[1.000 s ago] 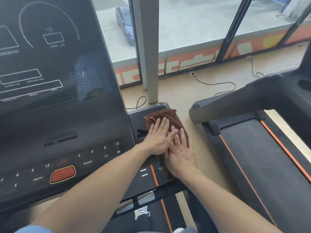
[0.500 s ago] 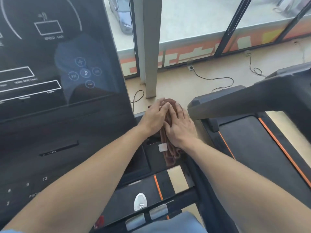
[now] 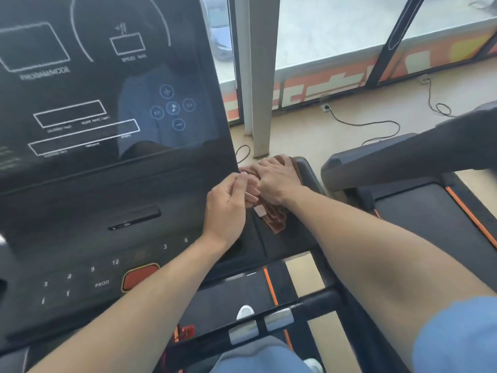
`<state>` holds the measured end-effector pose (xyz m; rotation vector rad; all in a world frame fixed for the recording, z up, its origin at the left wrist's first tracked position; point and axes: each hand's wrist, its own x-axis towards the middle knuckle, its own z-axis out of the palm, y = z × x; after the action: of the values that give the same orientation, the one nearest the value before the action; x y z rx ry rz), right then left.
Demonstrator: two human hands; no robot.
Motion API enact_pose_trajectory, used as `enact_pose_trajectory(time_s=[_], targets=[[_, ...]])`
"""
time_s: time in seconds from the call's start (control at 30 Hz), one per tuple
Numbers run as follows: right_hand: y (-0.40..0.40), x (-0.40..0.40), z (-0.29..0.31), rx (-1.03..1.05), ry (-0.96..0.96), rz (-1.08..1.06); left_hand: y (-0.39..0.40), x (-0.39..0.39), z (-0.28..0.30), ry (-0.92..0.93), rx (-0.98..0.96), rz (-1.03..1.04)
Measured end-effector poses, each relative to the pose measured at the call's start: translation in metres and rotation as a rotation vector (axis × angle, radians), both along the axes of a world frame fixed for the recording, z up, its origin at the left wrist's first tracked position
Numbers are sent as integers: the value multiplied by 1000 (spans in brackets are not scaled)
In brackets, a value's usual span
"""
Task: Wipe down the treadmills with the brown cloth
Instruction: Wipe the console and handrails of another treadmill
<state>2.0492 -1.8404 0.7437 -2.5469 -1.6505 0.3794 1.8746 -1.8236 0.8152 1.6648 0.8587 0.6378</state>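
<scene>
Head view: the brown cloth (image 3: 274, 216) lies bunched on the black side tray (image 3: 309, 179) of the near treadmill (image 3: 285, 246), just to the right of the big dark console (image 3: 107, 109). One end of the cloth pokes out beyond the fingers near the tray's far corner; the other end trails toward the viewer, with a small white tag (image 3: 259, 210) showing on it.

The right hand (image 3: 277, 181) lies on top of the cloth, palm down, its fingers bent over the fabric and reaching toward the console's edge — its grip is curled on the cloth. The left hand (image 3: 228, 200) is just beside it, touching it at the fingertips; its fingers and thumb are curled together at the cloth's near edge, and it seems to pinch the fabric, though the exact contact is partly hidden by the fingers themselves.

Both forearms are bare, and a blue sleeve (image 3: 457, 335) shows at the lower right. The console carries white outlined display boxes, round music icons, number keys and an orange-red button (image 3: 139, 277). Below, the black belt with an orange stripe (image 3: 270, 288) and a white shoe (image 3: 244, 312) are visible. To the right stands a second treadmill (image 3: 430, 211), apart from the first. Cables (image 3: 376, 125) trail over the floor by the windows — a parked car (image 3: 219, 30) shows outside.
</scene>
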Motion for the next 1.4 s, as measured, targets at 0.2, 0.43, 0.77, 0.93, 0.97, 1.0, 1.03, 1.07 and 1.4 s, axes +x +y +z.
enact_pose_trajectory(time_s=[0.2, 0.43, 0.77, 0.93, 0.97, 1.0, 1.03, 1.07, 1.4], targets=[[-31, -38, -13, 90, 96, -15, -8, 9, -8, 24, 50, 6], [-119, -83, -22, 116, 67, -45, -41, 24, -15, 212, 101, -40], [-215, -104, 4, -170, -91, -214, -110, 44, -49, 632, 298, -643], [-248, -121, 10, -108, -53, -512, -132, 61, -43, 493, 154, -871], [-251, -122, 13, -119, -53, -535, -135, 65, -40, 474, 106, -915], [-254, -121, 14, -128, -70, -543, -138, 70, -40, 444, 62, -945], [-254, -117, 16, -156, -61, -539, -139, 74, -39, 406, 27, -957], [-252, -112, 17, -171, -48, -548, -139, 79, -38, 366, 7, -940], [-192, -60, -2, -96, 237, -804, -79, 101, -64, 383, 190, -712]])
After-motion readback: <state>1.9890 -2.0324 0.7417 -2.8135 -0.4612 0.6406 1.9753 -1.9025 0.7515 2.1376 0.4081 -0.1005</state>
